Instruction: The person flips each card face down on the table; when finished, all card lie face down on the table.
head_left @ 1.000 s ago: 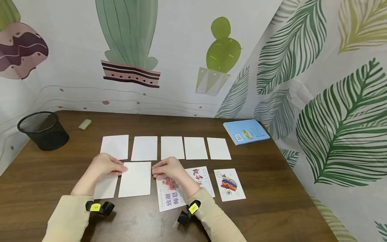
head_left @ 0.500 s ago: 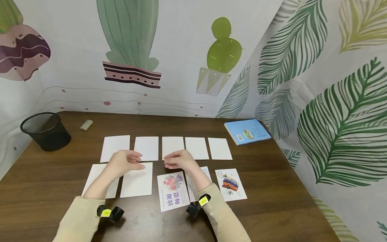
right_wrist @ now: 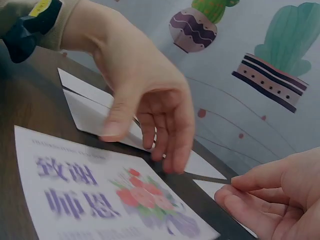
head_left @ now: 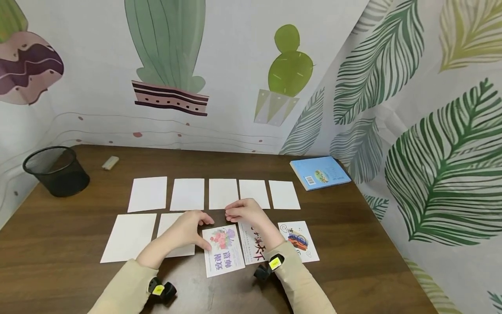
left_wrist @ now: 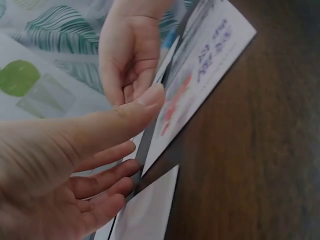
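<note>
Fingers parted and empty, the left hand (head_left: pixel 187 230) reaches over the near-left side of the flower card (head_left: pixel 224 253) on the table (head_left: pixel 353 257); contact is unclear. It hides part of the blank card (head_left: pixel 167 223) left of the flower card. Beyond the flower card, the right hand (head_left: pixel 248 213) is loosely curled, gripping nothing visible; its forearm covers part of the lettered card (head_left: pixel 250 244) to the flower card's right.

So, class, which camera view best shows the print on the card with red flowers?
The right wrist view: there the flower card is large and its purple characters upright, though its lower part is cropped. The head view shows it whole, but small and upside down; the left wrist view, only slanted and blurred.
</note>
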Available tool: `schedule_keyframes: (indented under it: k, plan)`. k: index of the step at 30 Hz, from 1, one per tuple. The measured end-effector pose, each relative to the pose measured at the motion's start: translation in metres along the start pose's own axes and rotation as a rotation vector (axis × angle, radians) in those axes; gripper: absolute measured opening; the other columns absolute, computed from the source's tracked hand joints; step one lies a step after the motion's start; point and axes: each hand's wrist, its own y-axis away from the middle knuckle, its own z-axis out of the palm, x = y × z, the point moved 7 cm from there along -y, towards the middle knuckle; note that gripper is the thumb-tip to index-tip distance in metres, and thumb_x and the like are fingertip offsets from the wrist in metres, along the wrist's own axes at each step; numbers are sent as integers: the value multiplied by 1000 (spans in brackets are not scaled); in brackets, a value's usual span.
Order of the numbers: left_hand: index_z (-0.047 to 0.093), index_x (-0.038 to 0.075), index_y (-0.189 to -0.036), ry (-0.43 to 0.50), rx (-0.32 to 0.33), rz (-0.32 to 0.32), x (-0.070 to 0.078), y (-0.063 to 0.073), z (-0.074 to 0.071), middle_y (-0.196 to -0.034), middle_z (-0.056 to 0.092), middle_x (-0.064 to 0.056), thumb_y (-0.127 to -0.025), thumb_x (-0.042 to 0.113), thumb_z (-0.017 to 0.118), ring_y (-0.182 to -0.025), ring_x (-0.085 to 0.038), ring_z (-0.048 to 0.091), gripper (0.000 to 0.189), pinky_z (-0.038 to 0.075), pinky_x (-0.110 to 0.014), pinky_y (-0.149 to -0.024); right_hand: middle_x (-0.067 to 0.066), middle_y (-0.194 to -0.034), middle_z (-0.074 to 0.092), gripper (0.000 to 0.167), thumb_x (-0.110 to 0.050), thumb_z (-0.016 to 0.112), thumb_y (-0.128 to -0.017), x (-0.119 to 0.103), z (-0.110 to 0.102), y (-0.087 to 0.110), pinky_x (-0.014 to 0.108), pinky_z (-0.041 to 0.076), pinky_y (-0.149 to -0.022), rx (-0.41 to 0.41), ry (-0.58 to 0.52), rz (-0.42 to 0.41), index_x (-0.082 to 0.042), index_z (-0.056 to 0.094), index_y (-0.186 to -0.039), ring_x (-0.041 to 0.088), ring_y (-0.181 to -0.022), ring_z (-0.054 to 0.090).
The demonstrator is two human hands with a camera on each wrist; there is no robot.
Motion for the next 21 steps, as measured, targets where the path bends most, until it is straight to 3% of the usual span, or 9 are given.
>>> schedule_keyframes:
  k: [6, 11, 21]
  plan:
    - [66, 5, -101, -100, -50, -54, 6, -7, 10, -94, 59, -4, -43, 30, 99, -90, -22, 54, 71, 49, -40, -84, 17, -93, 74, 26, -3, 64, -92, 3, -15, 1, 23, 59, -74, 22, -32, 9, 12, 66, -112, 9, -73, 69]
    - [62, 6, -98, -158, -85, -109, 9, -11, 15, -91, 57, -3, -41, 24, 100, -87, -21, 51, 71, 48, -40, -82, 14, -90, 74, 25, -4, 64, -92, 5, -19, 2, 23, 59, -74, 29, -38, 4, 12, 66, -111, 9, -72, 69]
    - [60, 6, -95, -131, -145, -135, 4, -23, 13, -86, 55, -3, -45, 18, 99, -80, -18, 49, 64, 47, -35, -76, 15, -90, 74, 27, -2, 69, -87, 4, -24, 5, 27, 60, -74, 8, 39, 17, 11, 67, -110, 10, -73, 69]
